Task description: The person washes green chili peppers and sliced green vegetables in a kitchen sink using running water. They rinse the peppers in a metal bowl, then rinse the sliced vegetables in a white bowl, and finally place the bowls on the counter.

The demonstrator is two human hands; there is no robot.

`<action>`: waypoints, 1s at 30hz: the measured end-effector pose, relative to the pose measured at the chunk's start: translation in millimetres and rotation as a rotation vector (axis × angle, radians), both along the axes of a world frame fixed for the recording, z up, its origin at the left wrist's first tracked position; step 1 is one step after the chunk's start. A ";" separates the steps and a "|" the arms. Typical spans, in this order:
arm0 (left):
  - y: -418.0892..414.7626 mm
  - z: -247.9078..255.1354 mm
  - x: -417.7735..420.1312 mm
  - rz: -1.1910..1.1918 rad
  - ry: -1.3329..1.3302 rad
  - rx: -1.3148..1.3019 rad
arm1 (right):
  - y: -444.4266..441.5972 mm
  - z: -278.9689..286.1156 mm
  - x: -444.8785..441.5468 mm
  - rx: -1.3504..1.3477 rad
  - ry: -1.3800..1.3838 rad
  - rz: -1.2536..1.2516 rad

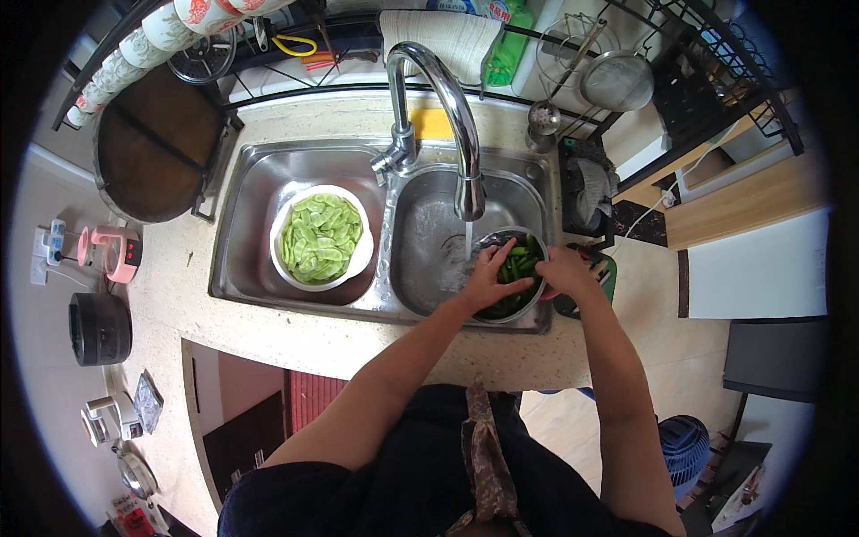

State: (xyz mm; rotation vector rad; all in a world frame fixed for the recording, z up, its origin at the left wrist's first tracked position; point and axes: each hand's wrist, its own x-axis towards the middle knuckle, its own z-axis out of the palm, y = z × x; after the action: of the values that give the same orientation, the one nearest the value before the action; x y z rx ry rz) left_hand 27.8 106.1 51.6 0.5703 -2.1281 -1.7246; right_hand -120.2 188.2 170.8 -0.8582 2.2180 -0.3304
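Note:
A metal bowl (511, 319) with long green vegetables (515, 265), possibly green peppers, sits tilted in the right basin of the stainless-steel sink (429, 201). My left hand (493, 278) rests over the vegetables with its fingers spread, pressing against them at the bowl's near left. At the bowl's right rim, my right hand (562, 270) grips the edge; its fingertips are partly hidden. Water runs from the chrome faucet (470, 201) just left of the bowl. In the left basin, a white plastic bowl (363, 254) holds sliced flat green beans (321, 238).
Behind the sink are a yellow sponge (431, 124) and a hanging striped cloth (439, 40). A black rack (584, 188) stands to the right, with hanging strainers (616, 80) above. A large round board (161, 144) leans at left, near a pink kettle (114, 252).

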 end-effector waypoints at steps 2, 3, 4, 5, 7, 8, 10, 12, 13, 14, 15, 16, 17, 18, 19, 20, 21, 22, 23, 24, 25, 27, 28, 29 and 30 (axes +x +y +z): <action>3.0 9.1 -0.4 -0.019 -0.022 0.049 | 2.6 -2.6 -6.9 0.009 0.024 0.038; 5.7 18.5 0.6 -0.034 -0.069 0.048 | 11.1 -17.1 -18.4 -0.011 -0.067 -0.017; 7.2 29.9 3.7 -0.044 -0.121 0.046 | 13.4 -20.0 -21.0 -0.032 -0.163 -0.069; 7.8 41.3 6.7 -0.054 -0.173 0.043 | 18.0 -22.0 -23.1 -0.038 -0.205 -0.088; 2.5 61.1 18.6 -0.092 -0.279 -0.100 | 22.0 -12.2 -12.4 -0.055 -0.300 -0.122; 0.0 68.0 24.2 -0.116 -0.330 -0.170 | 24.4 -14.3 -7.4 -0.072 -0.420 -0.186; -6.7 77.0 39.3 -0.076 -0.220 -0.271 | 30.1 -19.3 4.8 -0.109 -0.660 -0.316; -25.0 85.1 57.4 -0.073 -0.040 -0.216 | 32.1 -34.6 16.2 -0.149 -0.762 -0.339; -32.5 90.9 65.6 -0.023 -0.033 -0.179 | 31.0 -37.8 22.6 -0.167 -0.804 -0.339; -40.2 94.6 73.3 0.026 -0.026 -0.141 | 30.2 -42.3 28.2 -0.186 -0.846 -0.340; -48.0 89.8 82.8 0.146 0.020 -0.272 | 29.8 -55.3 34.2 -0.231 -0.912 -0.363; -56.1 85.3 90.7 0.268 0.068 -0.403 | 25.0 -51.7 42.2 -0.219 -0.905 -0.342; -60.5 80.9 99.4 0.395 0.033 -0.432 | 19.7 -46.4 50.8 -0.208 -0.898 -0.320; -62.0 79.4 107.8 0.515 -0.001 -0.458 | 17.5 -43.3 56.8 -0.197 -0.890 -0.306; -62.5 69.2 115.8 0.546 -0.050 -0.209 | 15.6 -49.6 61.2 -0.225 -0.898 -0.244; -64.2 61.5 132.0 0.490 -0.179 0.101 | 14.8 -53.4 65.8 -0.230 -0.931 -0.241; -63.8 80.8 139.3 0.416 -0.308 0.415 | 12.6 -49.6 71.0 -0.236 -0.961 -0.249; -64.6 92.4 149.9 0.346 -0.431 0.724 | 8.9 -45.6 75.3 -0.242 -0.993 -0.246; -67.5 76.3 164.4 0.384 -0.414 0.705 | 6.0 -44.5 74.8 -0.230 -0.944 -0.173; -63.1 70.0 171.1 0.469 -0.328 0.683 | 2.1 -39.3 72.0 -0.214 -0.956 -0.167; -58.4 62.6 176.4 0.543 -0.243 0.656 | -2.3 -34.0 66.2 -0.196 -0.970 -0.170; -60.5 52.0 189.7 0.647 -0.244 0.639 | -13.2 -46.9 47.0 -0.214 -0.807 -0.161; -61.0 70.2 187.3 0.659 -0.322 0.648 | -13.5 -70.0 31.0 -0.248 -0.626 -0.159; -61.3 89.8 186.8 0.676 -0.398 0.658 | -11.6 -99.2 17.1 -0.311 -0.283 -0.071; -61.6 109.4 187.1 0.694 -0.473 0.669 | -10.3 -125.4 9.1 -0.363 0.062 0.021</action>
State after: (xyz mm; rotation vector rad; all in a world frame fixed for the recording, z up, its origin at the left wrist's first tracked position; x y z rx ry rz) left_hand 214.9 44.6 160.9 1.7930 -1.2386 -1.9306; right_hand -111.1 177.9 45.3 -1.0933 2.2390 -0.7210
